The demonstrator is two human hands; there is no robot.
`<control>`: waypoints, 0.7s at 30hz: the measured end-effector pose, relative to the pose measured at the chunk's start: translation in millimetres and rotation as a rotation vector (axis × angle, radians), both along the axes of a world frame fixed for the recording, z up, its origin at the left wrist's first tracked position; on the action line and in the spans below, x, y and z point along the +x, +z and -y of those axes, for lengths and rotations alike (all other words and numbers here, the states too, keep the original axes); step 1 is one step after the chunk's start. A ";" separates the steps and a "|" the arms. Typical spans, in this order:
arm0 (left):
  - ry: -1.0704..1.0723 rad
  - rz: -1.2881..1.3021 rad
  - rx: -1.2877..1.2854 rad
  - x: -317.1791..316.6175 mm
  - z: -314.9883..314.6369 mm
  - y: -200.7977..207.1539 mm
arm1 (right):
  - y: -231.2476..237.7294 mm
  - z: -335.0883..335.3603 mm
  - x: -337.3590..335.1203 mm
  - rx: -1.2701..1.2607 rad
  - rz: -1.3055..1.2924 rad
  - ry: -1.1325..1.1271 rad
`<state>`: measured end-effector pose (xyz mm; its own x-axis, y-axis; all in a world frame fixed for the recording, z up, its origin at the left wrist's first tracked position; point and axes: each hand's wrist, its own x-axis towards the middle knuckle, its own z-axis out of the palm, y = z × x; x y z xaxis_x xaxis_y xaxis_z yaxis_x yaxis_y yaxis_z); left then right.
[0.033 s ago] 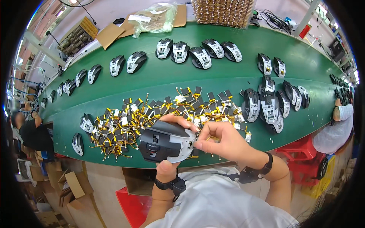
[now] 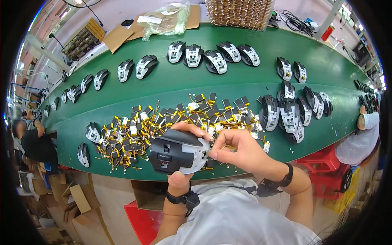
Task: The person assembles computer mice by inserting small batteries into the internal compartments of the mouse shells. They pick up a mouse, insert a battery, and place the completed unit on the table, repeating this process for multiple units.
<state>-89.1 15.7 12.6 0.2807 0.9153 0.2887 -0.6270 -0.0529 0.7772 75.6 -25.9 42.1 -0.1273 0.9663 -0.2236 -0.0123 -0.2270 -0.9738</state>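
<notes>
A black and silver-white computer mouse shell (image 2: 173,156) is gripped in my left hand (image 2: 178,181), fingers over its far side and thumb on the near side. Openings in its shell show inner parts and a scroll wheel. My right hand (image 2: 243,153) pinches at the mouse's right end, thumb and forefinger together by an opening there. Whatever lies between those fingertips is too small to make out. Behind and beside both hands spreads a pile of small black and silver batteries (image 2: 132,130) with yellow tape, thin wires and white plugs.
More mouse shells (image 2: 269,114) stand clustered at the right, with others (image 2: 193,56) in a row along the far side of the green table (image 2: 228,83). Two shells (image 2: 83,155) lie left of the pile. Red stools (image 2: 320,161) stand at right. People sit at both table ends.
</notes>
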 end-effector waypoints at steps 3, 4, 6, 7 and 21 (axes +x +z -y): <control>0.014 0.015 -0.017 0.2 -1.1 -3.1 | 2.9 2.0 -3.2 -0.014 -0.033 -0.036; 0.020 0.023 -0.015 -0.1 -2.0 -4.9 | 3.6 3.4 -3.2 -0.023 -0.029 -0.025; 0.021 0.003 -0.002 0.3 -2.4 -3.7 | 7.0 4.8 -3.9 -0.043 -0.020 -0.013; 0.020 -0.008 0.005 0.3 -2.0 -3.0 | 10.2 5.4 -4.4 -0.053 -0.015 -0.012; -0.003 -0.029 -0.033 2.1 4.3 -2.2 | 16.3 -0.6 -5.9 0.032 0.143 0.006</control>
